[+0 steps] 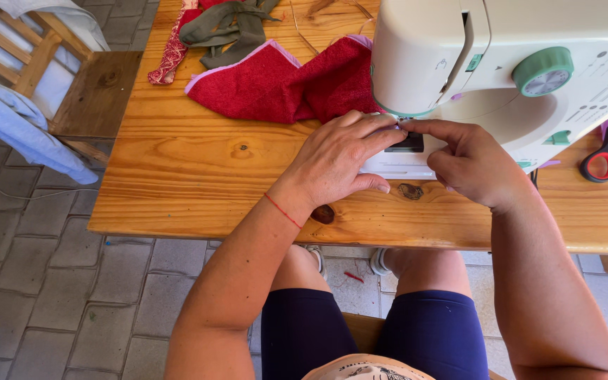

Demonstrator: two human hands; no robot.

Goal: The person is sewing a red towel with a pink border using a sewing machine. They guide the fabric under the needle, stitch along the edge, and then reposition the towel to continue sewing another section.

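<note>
A white sewing machine (pixel 501 63) with green knobs stands on a wooden table (pixel 198 183). My left hand (pixel 339 158) lies flat on the machine's base, fingers stretched toward the needle area. My right hand (pixel 469 162) meets it from the right, its index finger and thumb pinched near the needle plate. What sits under the fingertips is hidden. A red cloth with pink edging (pixel 276 81) spreads to the left and runs under the machine arm.
A patterned red strip (pixel 170 53) and olive fabric (pixel 230 28) lie at the table's far side. Red-handled scissors (pixel 606 158) rest at the right. A wooden chair draped with light blue cloth (pixel 15 112) stands left of the table on a paved floor.
</note>
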